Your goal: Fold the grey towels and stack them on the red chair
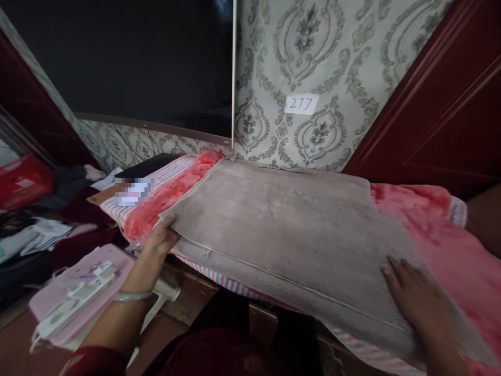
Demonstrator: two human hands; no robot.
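Your left hand (161,239) was closed on the near-left corner of the grey towel (274,224), fingers tucked under its edge. Your right hand (415,295) lay open and flat, palm down, on the towel's near-right end, gripping nothing. The towel sat spread on the pink blanket (450,250), long axis running 10 o'clock to 4 o'clock. 1 hand was at each end, with the towel's bulk at 1 o'clock from the left hand and 10 o'clock from the right. The wall label (300,103) behind read 277.
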